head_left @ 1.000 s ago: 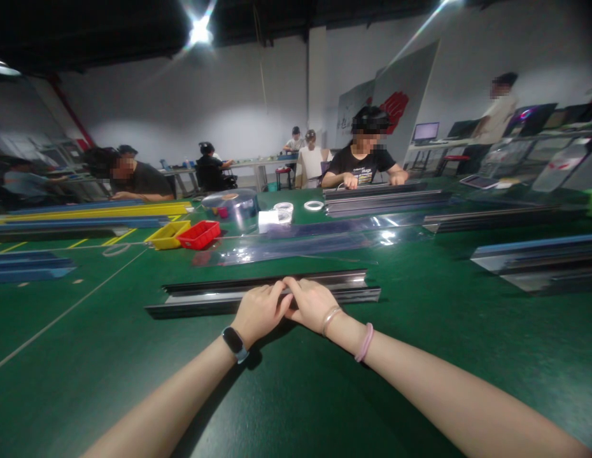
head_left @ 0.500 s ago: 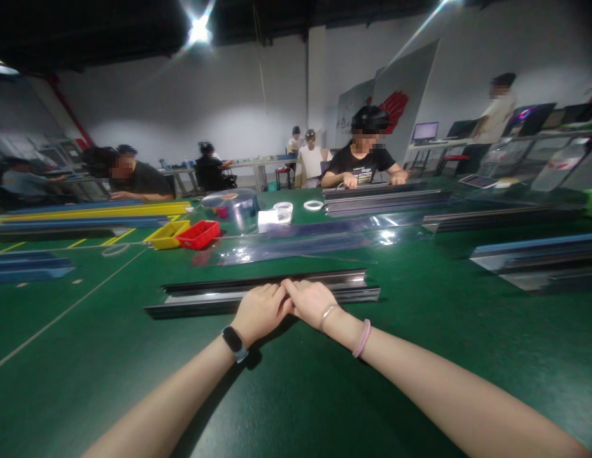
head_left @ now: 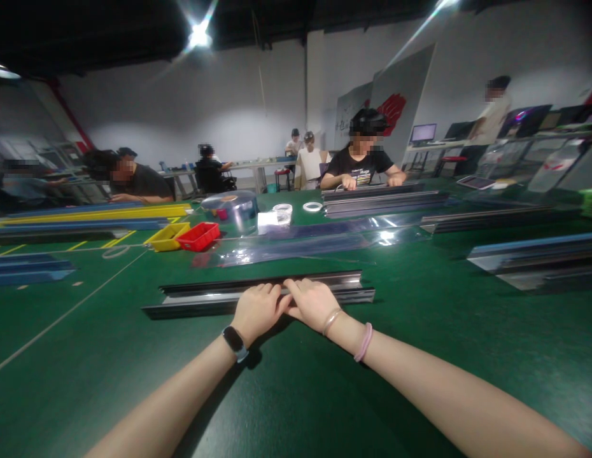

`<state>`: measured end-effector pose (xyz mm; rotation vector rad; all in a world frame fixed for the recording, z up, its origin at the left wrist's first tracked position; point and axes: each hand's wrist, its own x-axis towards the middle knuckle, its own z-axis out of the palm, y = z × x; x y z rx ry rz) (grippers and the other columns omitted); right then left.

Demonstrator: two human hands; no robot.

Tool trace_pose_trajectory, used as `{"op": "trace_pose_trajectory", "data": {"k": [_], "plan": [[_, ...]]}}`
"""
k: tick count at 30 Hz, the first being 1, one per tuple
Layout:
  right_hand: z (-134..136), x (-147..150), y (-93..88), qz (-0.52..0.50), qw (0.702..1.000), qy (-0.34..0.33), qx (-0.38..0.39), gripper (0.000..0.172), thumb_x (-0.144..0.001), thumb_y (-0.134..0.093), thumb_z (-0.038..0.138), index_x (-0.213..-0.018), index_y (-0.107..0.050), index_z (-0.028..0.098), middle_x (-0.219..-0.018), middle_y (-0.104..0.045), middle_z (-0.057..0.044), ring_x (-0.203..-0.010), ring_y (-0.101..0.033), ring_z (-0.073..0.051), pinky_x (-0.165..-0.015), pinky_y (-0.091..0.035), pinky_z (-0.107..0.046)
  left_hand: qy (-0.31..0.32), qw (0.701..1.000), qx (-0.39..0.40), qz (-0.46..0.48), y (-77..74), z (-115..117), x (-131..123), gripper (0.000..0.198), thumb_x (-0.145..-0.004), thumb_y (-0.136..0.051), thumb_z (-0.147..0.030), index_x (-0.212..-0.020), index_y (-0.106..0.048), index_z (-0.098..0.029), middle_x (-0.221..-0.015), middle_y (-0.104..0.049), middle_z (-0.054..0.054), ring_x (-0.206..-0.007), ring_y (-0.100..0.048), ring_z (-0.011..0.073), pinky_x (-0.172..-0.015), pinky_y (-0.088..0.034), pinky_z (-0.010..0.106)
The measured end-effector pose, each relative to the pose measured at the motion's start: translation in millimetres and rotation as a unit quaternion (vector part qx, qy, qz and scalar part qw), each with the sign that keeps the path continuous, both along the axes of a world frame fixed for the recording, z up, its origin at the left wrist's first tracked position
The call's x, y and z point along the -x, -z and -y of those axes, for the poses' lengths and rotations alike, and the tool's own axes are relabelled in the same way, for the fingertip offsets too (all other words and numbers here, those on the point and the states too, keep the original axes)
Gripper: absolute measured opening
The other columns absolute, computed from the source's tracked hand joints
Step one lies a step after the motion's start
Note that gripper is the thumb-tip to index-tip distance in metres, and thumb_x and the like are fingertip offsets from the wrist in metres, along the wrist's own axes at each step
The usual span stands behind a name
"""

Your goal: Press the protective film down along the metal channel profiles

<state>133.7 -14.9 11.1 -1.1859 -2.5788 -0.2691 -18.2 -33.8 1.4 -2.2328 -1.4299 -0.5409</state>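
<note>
A long dark channel profile (head_left: 191,309), with raised walls and a shiny grey inside, lies across the green table in front of me. My left hand (head_left: 258,310) is closed over its near wall around the middle, fingers reaching into the channel. Right beside it, my right hand (head_left: 314,304) grips the same wall, and the thumbs meet or nearly meet. Most fingertips are hidden behind the hands and the wall. Whether the fingers also pinch some small part inside the channel, I cannot tell.
Clear plastic sheets (head_left: 296,247) lie beyond the profile. Behind them stand a red bin (head_left: 199,236), a yellow bin (head_left: 168,236) and a clear film roll (head_left: 243,211). More profiles (head_left: 539,261) lie at right and left. Across the table a co-worker (head_left: 360,162) handles dark profiles.
The dark profile appears slightly further left, most clearly at its right end. The view has also shifted a little. Both hands keep nearly the same place and grip.
</note>
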Motion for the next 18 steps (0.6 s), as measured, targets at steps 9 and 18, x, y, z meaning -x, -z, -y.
{"op": "trace_pose_trajectory", "data": {"k": [9,18], "plan": [[-9,1,8.2,0.012,0.999,0.026,0.017,0.044,-0.077,-0.031,0.055,-0.081,-0.05,0.016,-0.078,-0.058,-0.008,-0.073,-0.054,-0.02,-0.06,-0.038,-0.029,0.011,1.0,0.0,0.006,-3.2,3,-2,0.031,-0.084,-0.031,-0.035,-0.068,-0.051,-0.017,-0.064,-0.053,0.004,-0.064,-0.05,0.0157,-0.062,-0.037,0.029],[-12,-2,3.2,0.043,0.998,-0.006,0.034,0.029,-0.077,-0.042,0.041,-0.083,-0.052,0.015,-0.08,-0.059,-0.008,-0.075,-0.055,-0.02,-0.065,-0.04,-0.029,0.051,0.999,0.019,-0.005,-2.7,3,-2,0.027,-0.083,-0.032,-0.034,-0.072,-0.05,-0.017,-0.066,-0.053,0.004,-0.065,-0.05,0.0148,-0.062,-0.037,0.028]]}}
